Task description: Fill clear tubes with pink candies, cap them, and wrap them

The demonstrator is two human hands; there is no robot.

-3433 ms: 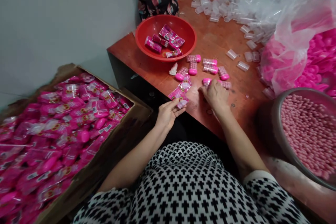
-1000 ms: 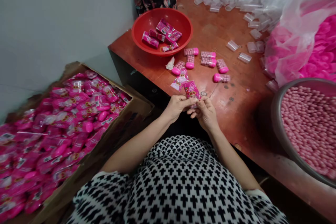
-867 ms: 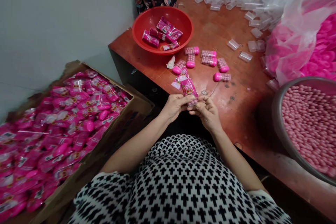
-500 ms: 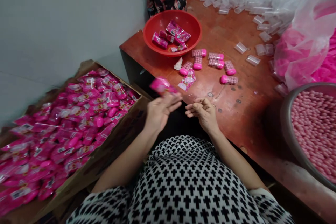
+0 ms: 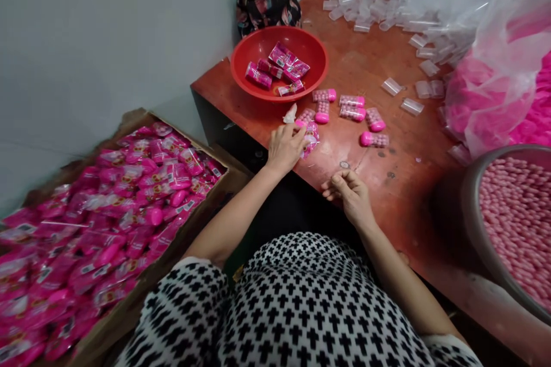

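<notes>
My left hand (image 5: 286, 146) is at the table's near edge, its fingers bent together onto a printed pink wrapper (image 5: 311, 140). Just beyond the fingertips lies a clear tube of pink beads (image 5: 306, 114), its cap partly hidden by the fingers. My right hand (image 5: 350, 192) hovers over the table edge further right, fingers loosely curled in toward the thumb; nothing shows in it. More capped bead tubes (image 5: 352, 112) lie scattered beyond both hands. A red bowl (image 5: 241, 77) holding several folded printed wrappers (image 5: 289, 62) stands behind my left hand.
A carton (image 5: 226, 175) of pink wrapped packs (image 5: 142, 206) stands left, against the wall. On the right are a tub (image 5: 469, 206) of pink beads, a clear bag (image 5: 482, 80) with pink pieces, and many clear tubes (image 5: 391, 86). A patterned bag (image 5: 269, 8) stands behind the bowl.
The pink wrapped pack that was blurred at my left hand is gone from it. That hand has moved forward and right onto the wrapper. My right hand has shifted slightly right and nearer me.
</notes>
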